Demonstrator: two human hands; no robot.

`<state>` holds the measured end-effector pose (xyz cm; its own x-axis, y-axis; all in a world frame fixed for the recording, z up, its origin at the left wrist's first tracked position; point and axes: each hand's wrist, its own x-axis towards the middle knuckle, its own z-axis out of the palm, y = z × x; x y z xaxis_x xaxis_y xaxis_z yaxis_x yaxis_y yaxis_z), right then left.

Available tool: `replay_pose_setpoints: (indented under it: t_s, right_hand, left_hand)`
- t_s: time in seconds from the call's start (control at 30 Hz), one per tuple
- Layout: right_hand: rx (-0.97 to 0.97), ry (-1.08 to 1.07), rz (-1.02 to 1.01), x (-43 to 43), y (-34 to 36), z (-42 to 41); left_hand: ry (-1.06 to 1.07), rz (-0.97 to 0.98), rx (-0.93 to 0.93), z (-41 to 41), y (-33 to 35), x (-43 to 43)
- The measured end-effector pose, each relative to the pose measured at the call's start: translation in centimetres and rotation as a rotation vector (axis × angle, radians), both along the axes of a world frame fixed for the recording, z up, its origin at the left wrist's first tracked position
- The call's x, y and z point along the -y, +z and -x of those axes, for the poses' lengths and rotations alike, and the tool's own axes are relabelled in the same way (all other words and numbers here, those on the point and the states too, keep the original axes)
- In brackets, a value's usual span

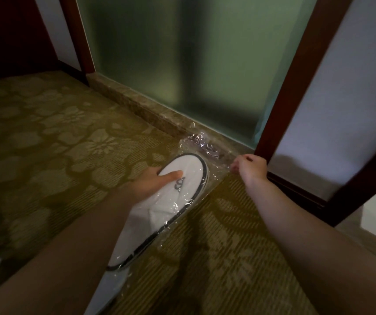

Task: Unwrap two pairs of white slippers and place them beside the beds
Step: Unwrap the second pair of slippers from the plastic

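A pair of white slippers [159, 210] with dark edging and a small dark logo is stacked flat inside a clear plastic wrapper [203, 142], held above the carpet in the middle of the head view. My left hand [152, 183] grips the toe end of the slippers, thumb on top, reaching in at the wrapper's open end. My right hand [249, 167] pinches the wrapper's edge to the right of the toe, fingers closed on the film. The heel end runs down toward the bottom of the frame. No bed is in view.
Olive carpet [57, 137] with a pale flower pattern covers the floor. A frosted glass panel [182, 60] in a dark red wooden frame [296, 83] stands ahead above a stone sill [137, 105]. A white panel [346, 92] is at the right.
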<state>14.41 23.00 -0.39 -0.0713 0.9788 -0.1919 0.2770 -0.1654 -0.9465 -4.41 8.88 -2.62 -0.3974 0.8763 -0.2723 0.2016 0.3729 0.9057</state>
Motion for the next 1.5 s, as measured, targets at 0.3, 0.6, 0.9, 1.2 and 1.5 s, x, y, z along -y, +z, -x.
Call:
replay_pose_setpoints:
  t_s: [0.3,0.6,0.9,1.2,1.5]
  right_hand:
    - [0.168,0.005,0.023,-0.6,-0.4,-0.3]
    - [0.168,0.178,-0.443,1.6,1.5,0.7]
    - [0.359,0.727,-0.087,3.1,1.1,3.4]
    - [0.217,0.654,-0.035,2.3,1.1,2.3]
    - [0.014,0.585,0.155,1.9,1.3,2.0]
  left_hand:
    - [0.040,-0.146,0.033,-0.1,0.2,0.2]
    - [0.029,-0.042,-0.072,1.2,-1.1,0.4]
    - [-0.050,-0.018,-0.172,0.8,-1.0,0.2]
    - [-0.119,-0.001,-0.299,0.7,-0.9,0.4]
    - [-0.132,0.010,-0.309,1.4,-1.1,0.4]
